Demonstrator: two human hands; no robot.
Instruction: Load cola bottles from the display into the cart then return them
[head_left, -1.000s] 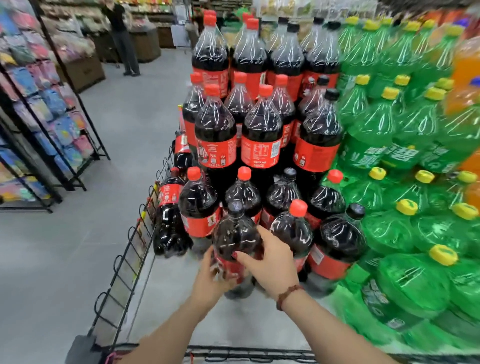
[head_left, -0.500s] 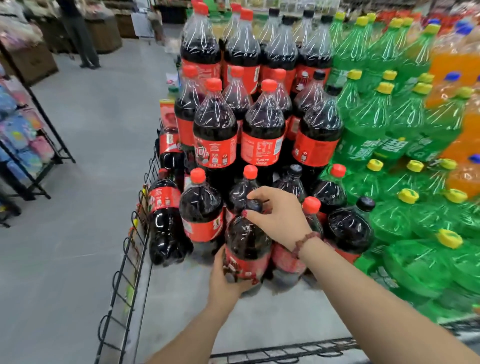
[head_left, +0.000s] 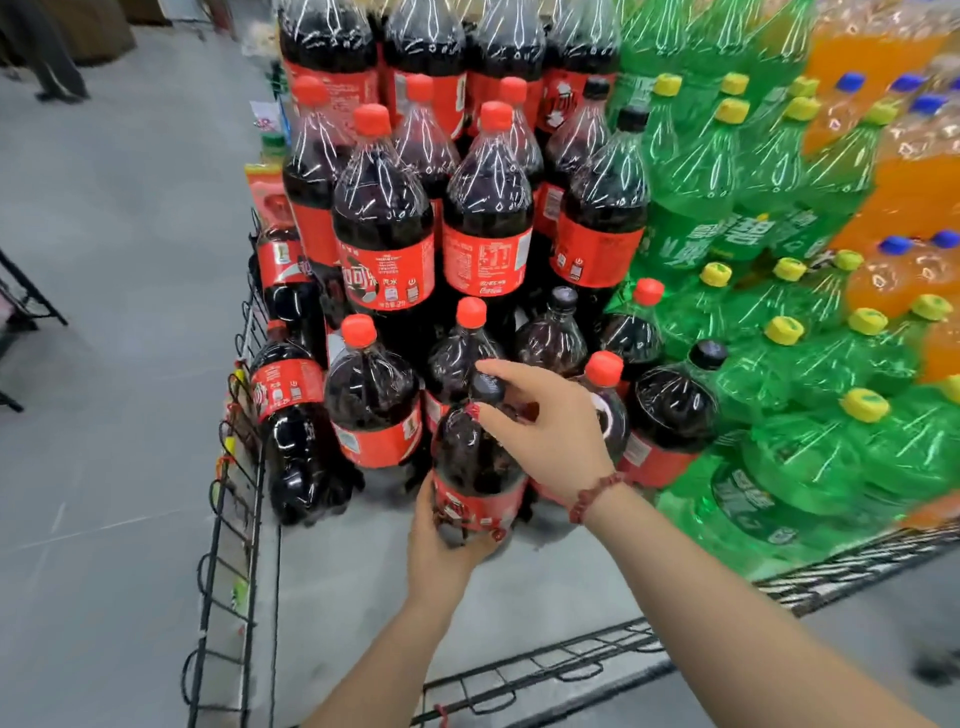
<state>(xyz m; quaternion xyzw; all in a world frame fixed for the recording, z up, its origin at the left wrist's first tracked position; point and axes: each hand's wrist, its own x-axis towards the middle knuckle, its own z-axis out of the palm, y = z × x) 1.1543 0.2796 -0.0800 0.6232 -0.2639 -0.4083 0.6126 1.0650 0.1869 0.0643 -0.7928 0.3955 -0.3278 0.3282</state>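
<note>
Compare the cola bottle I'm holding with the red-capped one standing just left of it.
The held bottle has a black cap; the red-capped bottle beside it has a red one. The held bottle is gripped by the left hand low on its label and the right hand at its neck; the red-capped bottle stands untouched. Both hold dark cola and wear red labels.

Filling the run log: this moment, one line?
left hand grips cola bottle | right hand pinches its cap | bottle at display front

Green bottles (head_left: 727, 171), orange bottles (head_left: 914, 192), grey floor (head_left: 114, 260)
</note>
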